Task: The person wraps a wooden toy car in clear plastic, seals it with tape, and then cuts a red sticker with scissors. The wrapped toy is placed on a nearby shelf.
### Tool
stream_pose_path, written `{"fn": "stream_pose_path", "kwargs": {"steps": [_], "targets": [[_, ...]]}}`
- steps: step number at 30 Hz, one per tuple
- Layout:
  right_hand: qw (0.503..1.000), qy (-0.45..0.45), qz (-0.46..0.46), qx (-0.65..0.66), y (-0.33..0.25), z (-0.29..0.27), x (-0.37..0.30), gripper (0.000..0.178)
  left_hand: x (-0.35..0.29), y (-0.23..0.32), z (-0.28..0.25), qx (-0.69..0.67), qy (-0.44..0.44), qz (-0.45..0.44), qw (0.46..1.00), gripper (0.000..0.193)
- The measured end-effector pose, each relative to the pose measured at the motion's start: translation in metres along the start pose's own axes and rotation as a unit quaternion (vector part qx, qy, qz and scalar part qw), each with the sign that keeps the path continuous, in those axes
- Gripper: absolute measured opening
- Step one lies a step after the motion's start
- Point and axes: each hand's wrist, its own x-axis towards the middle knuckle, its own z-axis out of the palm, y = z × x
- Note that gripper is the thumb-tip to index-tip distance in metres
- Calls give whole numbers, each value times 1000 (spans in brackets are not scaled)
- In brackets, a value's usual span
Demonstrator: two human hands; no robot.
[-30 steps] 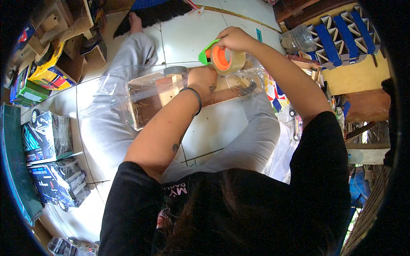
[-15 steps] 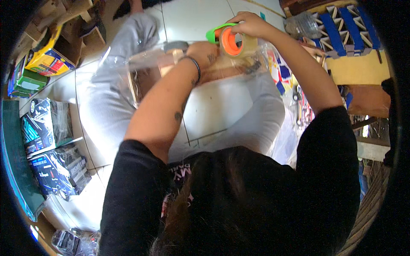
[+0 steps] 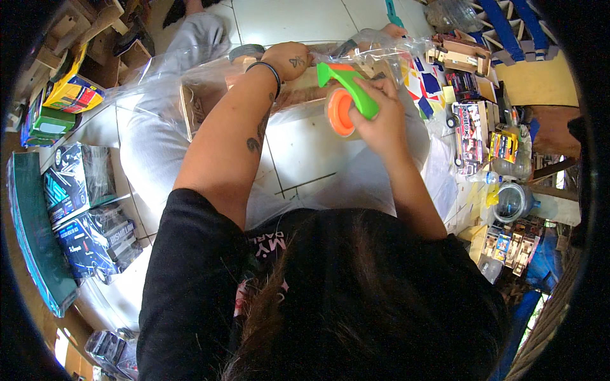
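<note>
My right hand (image 3: 386,124) grips a green tape dispenser (image 3: 357,91) by its handle, with an orange-cored roll of clear tape hanging on its near side. A wooden toy vehicle (image 3: 197,101) with a dark round wheel (image 3: 246,52) lies across between my legs under loose clear plastic film (image 3: 149,79). My left hand (image 3: 289,59), a black band at its wrist, is closed over the film on top of the wooden piece. Its fingertips are mostly hidden on the far side. The dispenser's head is just right of my left hand.
Patterned boxed toy vehicles (image 3: 95,244) wrapped in plastic stand at left, near yellow and green cartons (image 3: 73,86). On the right are a wooden toy truck (image 3: 460,52), a printed toy vehicle (image 3: 470,136), and a clear jar (image 3: 511,202). A teal tool (image 3: 394,13) lies on the tiles ahead.
My right hand has drawn the tape dispenser back toward me, turning it so the green handle faces up. My left hand has shifted slightly left and away, still over the wrapped piece.
</note>
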Motion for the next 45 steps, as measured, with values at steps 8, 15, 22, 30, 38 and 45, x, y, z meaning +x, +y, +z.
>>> {"fn": "stream_pose_path", "kwargs": {"steps": [8, 15, 22, 30, 38, 45], "targets": [[999, -28, -1, -17, -14, -13, -76, 53, 6, -4, 2, -17, -30, -5, 999, 42], [997, -74, 24, -15, -7, -1, -91, 55, 12, -12, 7, -35, -7, 10, 999, 40], [910, -381, 102, -131, 3, 41, -63, 42, 7, -9, 1, -4, -20, 32, 999, 39], [982, 173, 26, 68, 70, -40, -116, 44, 11, -23, 8, -8, -5, 106, 994, 43], [805, 414, 402, 139, 246, -28, -204, 45, 6, -14, -15, 7, -94, 157, 983, 40], [859, 283, 357, -232, 213, -16, -189, 64, 2, 27, -28, 348, 16, 57, 935, 34]]}}
